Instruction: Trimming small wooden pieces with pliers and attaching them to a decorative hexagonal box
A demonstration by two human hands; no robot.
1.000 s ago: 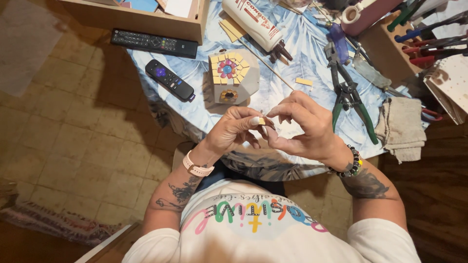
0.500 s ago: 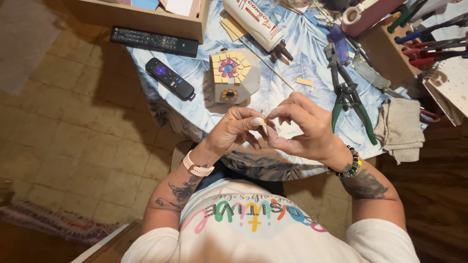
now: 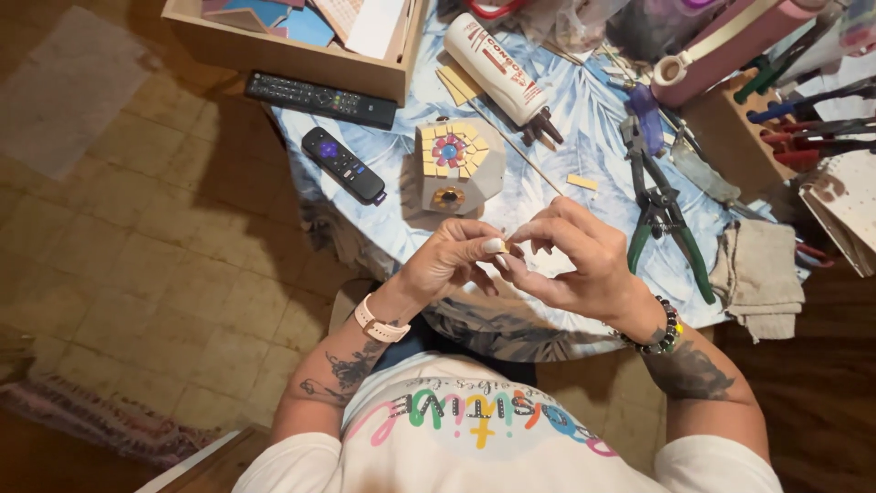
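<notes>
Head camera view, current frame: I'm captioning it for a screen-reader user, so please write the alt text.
Seen from above, a person's left hand and right hand meet over a table edge, pinching a small pale piece between their fingers. Beyond them on the blue leaf-print tablecloth sit a small house-shaped box with a mosaic flower, a remote and green-handled pliers.

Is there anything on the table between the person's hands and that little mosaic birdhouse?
Nothing visible. The left hand and right hand pinch a small tile piece just in front of the mosaic birdhouse, with only bare tablecloth between them.
</notes>
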